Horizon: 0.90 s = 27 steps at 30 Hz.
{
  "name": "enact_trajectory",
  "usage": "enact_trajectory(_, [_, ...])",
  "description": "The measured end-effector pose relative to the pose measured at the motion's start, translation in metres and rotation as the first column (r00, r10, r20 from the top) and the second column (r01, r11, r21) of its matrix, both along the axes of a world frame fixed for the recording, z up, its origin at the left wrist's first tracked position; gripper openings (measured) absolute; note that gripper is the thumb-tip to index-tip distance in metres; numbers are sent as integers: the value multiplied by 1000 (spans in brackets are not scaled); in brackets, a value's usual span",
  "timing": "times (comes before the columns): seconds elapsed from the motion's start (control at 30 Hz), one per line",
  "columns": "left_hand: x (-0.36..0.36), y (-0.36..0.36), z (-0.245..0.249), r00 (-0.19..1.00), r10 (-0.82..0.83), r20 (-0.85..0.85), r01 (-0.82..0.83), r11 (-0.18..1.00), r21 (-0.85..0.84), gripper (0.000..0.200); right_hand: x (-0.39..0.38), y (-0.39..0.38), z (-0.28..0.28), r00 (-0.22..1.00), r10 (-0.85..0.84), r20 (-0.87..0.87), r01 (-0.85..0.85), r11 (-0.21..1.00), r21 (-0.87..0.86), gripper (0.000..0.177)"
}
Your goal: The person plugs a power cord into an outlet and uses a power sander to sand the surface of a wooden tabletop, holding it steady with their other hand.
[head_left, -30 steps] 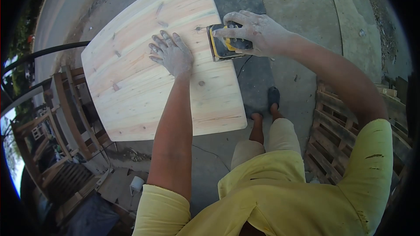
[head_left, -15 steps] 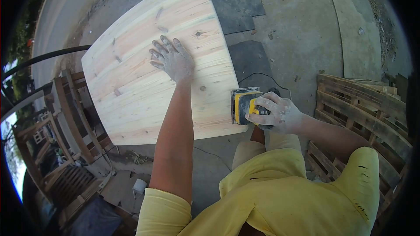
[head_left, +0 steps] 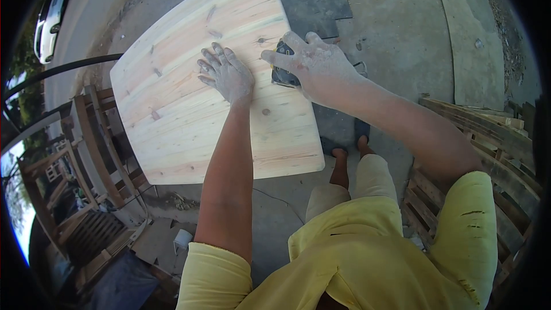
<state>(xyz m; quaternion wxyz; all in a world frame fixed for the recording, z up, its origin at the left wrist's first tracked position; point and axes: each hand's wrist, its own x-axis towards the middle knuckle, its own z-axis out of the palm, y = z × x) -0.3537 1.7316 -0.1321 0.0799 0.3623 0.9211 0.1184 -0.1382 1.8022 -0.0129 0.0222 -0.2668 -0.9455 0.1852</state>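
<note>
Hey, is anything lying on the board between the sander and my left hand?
Nothing visible. The right hand covers the sander at the right edge of the board; only a strip of bare wood separates it from the left hand, which lies flat on the board.

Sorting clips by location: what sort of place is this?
Likely an outdoor woodworking yard: a bare wooden tabletop under a hand-held sander, unfinished wooden frames to the left, pallets on the right, concrete floor.
</note>
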Motion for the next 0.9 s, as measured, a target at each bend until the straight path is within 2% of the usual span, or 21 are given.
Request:
enact_trajectory(0.1, [-2,-1,-4,1000,-8,-26,8,1000,-1,64,36,-65,11,947,314,61,-307,946,-103,61])
enact_trajectory(0.17, [-1,-2,-3,1000,-15,-24,15,1000,9,65,61,-98,8,879,477,2,-467,862,-198,61])
enact_trajectory(0.27, [-4,-3,-11,995,-21,-99,21,1000,-7,64,79,-85,5,887,460,19,-445,867,-223,60])
enact_trajectory(0.3, [-4,-3,-12,995,-19,-98,18,1000,-10,64,77,-68,2,923,383,27,-367,901,-230,59])
enact_trajectory(0.33, [-3,-3,-12,995,-13,-98,12,1000,-17,64,73,-53,-10,962,271,-31,-273,956,-107,60])
enact_trajectory(0.37, [-3,-1,-11,995,-7,-100,5,1000,-17,64,60,-28,0,981,189,42,-182,974,-134,65])
enact_trajectory(0.43, [-4,0,-11,994,-10,-106,8,1000,-20,64,37,17,-27,993,36,-116,-25,995,99,73])
enact_trajectory(0.5, [-3,0,-12,994,-14,-112,11,999,-30,64,8,64,-57,952,-139,-273,186,970,156,69])
enact_trajectory(0.57, [-2,0,-11,993,-17,-120,15,1000,-21,66,-4,101,-32,890,-389,-239,347,916,-200,67])
enact_trajectory(0.6, [-3,0,-11,992,-25,-122,21,999,-32,66,-6,118,-57,887,-397,-237,352,912,-211,67])
enact_trajectory(0.63, [-3,0,-11,991,-24,-131,20,999,-35,66,-5,133,-92,766,-530,-364,384,831,-402,67])
enact_trajectory(0.67, [-3,0,-13,990,-21,-138,16,999,-36,67,-1,130,-101,607,-658,-445,365,728,-580,68])
enact_trajectory(0.7, [-4,2,-15,990,-27,-138,21,999,-42,67,9,121,-111,604,-664,-442,368,723,-584,68])
enact_trajectory(0.77, [-5,-1,-17,986,-35,-161,32,999,-18,69,34,82,-121,579,-812,-75,426,380,-822,68])
enact_trajectory(0.83, [-6,1,-17,985,-38,-168,36,999,-14,70,65,33,-130,548,-831,-97,230,261,-938,68])
enact_trajectory(0.9, [-5,-1,-18,985,-34,-170,32,999,-16,71,96,-14,-147,519,-854,-19,47,51,-998,68])
